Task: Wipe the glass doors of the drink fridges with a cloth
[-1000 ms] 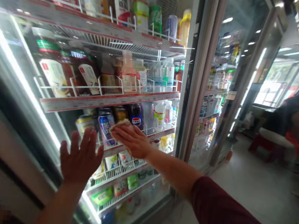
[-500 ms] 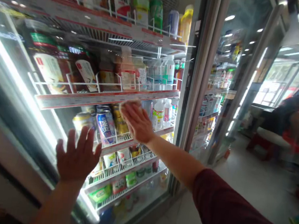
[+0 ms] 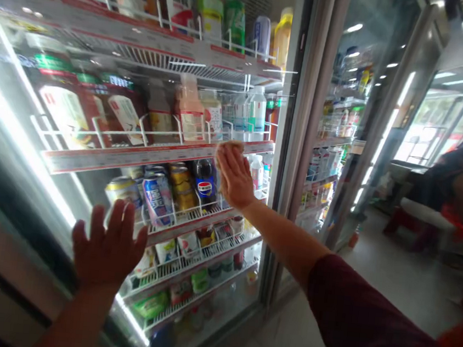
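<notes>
My right hand (image 3: 234,180) lies flat against the glass door (image 3: 226,300) of a lit drinks fridge. Under its fingers is a pale, folded cloth (image 3: 229,144), pressed onto the pane; only its upper edge shows. My left hand (image 3: 108,246) is held up at the lower left with fingers spread and nothing in it. Whether its palm touches the glass I cannot tell. Behind the pane, between the hands, stand a blue and pink can (image 3: 158,196) and a dark cola bottle with a blue label (image 3: 205,184).
Shelves (image 3: 154,154) of bottles and cans fill the fridge. A metal door frame (image 3: 300,147) borders the pane on the right, beside a second glass-fronted fridge (image 3: 329,150). A person (image 3: 441,179) is at the far right near a red stool (image 3: 406,225).
My right hand has slid to the right across the glass with the cloth, uncovering the cola bottle. My left hand appears slightly lower and further left as the view shifts.
</notes>
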### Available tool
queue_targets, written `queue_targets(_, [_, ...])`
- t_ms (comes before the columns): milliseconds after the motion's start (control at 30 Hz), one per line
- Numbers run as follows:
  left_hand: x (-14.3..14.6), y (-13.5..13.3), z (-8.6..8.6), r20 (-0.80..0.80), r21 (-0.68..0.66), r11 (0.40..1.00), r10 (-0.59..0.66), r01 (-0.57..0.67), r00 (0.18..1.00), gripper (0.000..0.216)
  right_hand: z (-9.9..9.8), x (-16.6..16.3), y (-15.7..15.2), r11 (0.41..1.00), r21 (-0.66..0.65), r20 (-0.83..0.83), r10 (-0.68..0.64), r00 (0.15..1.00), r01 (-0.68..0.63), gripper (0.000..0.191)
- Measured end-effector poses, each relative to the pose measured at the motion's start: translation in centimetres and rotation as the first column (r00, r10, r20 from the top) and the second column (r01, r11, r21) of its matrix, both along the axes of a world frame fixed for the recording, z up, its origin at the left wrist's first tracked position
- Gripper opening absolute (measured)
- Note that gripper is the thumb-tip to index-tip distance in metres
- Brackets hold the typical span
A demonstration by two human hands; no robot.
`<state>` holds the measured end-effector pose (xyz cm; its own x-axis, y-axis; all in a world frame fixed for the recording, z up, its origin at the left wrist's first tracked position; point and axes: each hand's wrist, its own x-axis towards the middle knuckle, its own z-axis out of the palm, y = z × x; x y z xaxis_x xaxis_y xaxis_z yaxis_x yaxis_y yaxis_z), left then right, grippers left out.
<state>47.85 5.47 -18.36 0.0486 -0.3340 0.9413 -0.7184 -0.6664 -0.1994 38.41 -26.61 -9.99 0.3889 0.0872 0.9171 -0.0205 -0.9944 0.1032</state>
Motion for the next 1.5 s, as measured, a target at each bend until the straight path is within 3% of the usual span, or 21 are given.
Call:
queue_targets(33, [0.0,0.0,0.0,-0.004,-0.002,1.0,0.002,-0.002,1.0,0.095,0.5,0.2,-0.3,0.998,0.055,0.053,-0.024,0.998,0.021,0.057])
queue_targets(100, [0.1,0.0,-0.1,0.01,-0.003,1.0,0.01,-0.01,1.0,0.093,-1.1,0.2,-0.5,0.994,0.101,0.109,-0.048,0.993,0.037,0.058])
queue_targets(200, [0.3,-0.2,-0.1,0.075,-0.015,0.999,0.031,-0.03,0.997,0.087,-7.4,-0.5,-0.6,1.0,0.007,0.08,-0.011,0.997,0.011,0.057])
queue_targets(267, [0.4,-0.2,0.0,0.118,-0.006,0.999,0.04,-0.04,0.992,0.084,-10.1,-1.0,-1.2,0.994,-0.103,0.023,0.037,0.999,-0.034,0.056])
queue_targets(333, [0.5,-0.1,0.1,0.141,0.006,0.999,0.05,-0.051,0.989,0.083,-9.3,-1.0,-2.6,0.994,-0.096,0.043,0.049,0.998,-0.045,0.056])
queue_targets(433, [0.5,-0.1,0.1,0.151,0.012,0.998,0.063,-0.066,0.987,0.084,-4.6,-0.3,-5.1,0.997,0.077,0.176,-0.013,0.984,-0.001,0.059])
queue_targets(500, [0.6,-0.2,0.1,0.155,0.011,0.997,0.068,-0.071,0.986,0.084,-3.4,-0.1,-6.2,0.989,0.147,0.201,-0.047,0.978,0.017,0.061])
queue_targets(533, [0.6,-0.2,0.1,0.159,0.011,0.997,0.069,-0.072,0.985,0.083,-4.0,-0.2,-6.4,0.988,0.156,0.196,-0.049,0.979,0.018,0.062])
queue_targets(700, [0.8,-0.2,0.1,0.191,0.007,0.997,0.072,-0.075,0.979,0.084,-11.4,-1.7,-6.0,0.996,0.079,0.136,0.024,0.99,-0.035,0.065])
queue_targets(767, [0.8,-0.1,0.1,0.186,0.015,0.997,0.078,-0.082,0.979,0.084,-10.2,-1.4,-6.7,0.996,0.079,0.125,0.029,0.992,-0.039,0.064])
queue_targets(900, [0.8,0.0,0.1,0.162,0.003,0.995,0.097,-0.098,0.982,0.083,-2.4,0.4,-9.0,0.983,0.182,0.232,-0.025,0.972,-0.018,0.066])
queue_targets(967, [0.9,0.0,0.1,0.154,-0.002,0.995,0.103,-0.104,0.983,0.083,-1.6,0.6,-9.1,0.974,0.224,0.262,-0.043,0.964,-0.017,0.066])
queue_targets(1000, [0.9,0.0,0.0,0.15,-0.003,0.994,0.105,-0.106,0.983,0.083,-2.7,0.4,-8.8,0.973,0.229,0.247,-0.043,0.968,-0.016,0.067])
queue_targets(1067, [1.0,0.0,-0.1,0.146,-0.007,0.994,0.109,-0.109,0.983,0.084,-7.1,-0.5,-7.6,0.977,0.211,0.176,-0.026,0.984,-0.012,0.067])
queue_targets(1133, [1.0,0.1,-0.1,0.151,-0.006,0.994,0.107,-0.107,0.983,0.084,-11.3,-1.4,-6.6,0.994,0.098,0.071,0.048,0.996,-0.055,0.065])
queue_targets(1167, [1.0,0.1,-0.2,0.151,-0.004,0.994,0.106,-0.107,0.983,0.084,-12.2,-1.7,-6.4,0.995,0.071,0.052,0.064,0.997,-0.068,0.063])
queue_targets(1233, [1.0,0.1,-0.2,0.154,-0.009,0.994,0.106,-0.106,0.982,0.084,-10.6,-1.6,-6.6,0.996,0.049,0.056,0.071,0.996,-0.074,0.061])
queue_targets(1367, [0.9,0.1,-0.3,0.142,-0.016,0.994,0.107,-0.106,0.984,0.084,0.1,0.3,-7.3,0.991,0.133,0.207,-0.002,0.978,-0.026,0.065])
queue_targets(1400, [0.9,0.2,-0.3,0.139,-0.011,0.994,0.107,-0.107,0.984,0.084,1.8,0.7,-7.0,0.989,0.144,0.225,-0.016,0.974,-0.017,0.065])
queue_targets(1433, [0.9,0.2,-0.3,0.139,-0.005,0.994,0.105,-0.105,0.985,0.084,2.4,0.9,-6.6,0.988,0.156,0.227,-0.031,0.973,-0.005,0.066])
queue_targets(1500, [0.9,0.2,-0.2,0.14,-0.004,0.995,0.103,-0.104,0.985,0.085,0.6,0.8,-5.2,0.992,0.128,0.189,-0.024,0.982,-0.001,0.066])
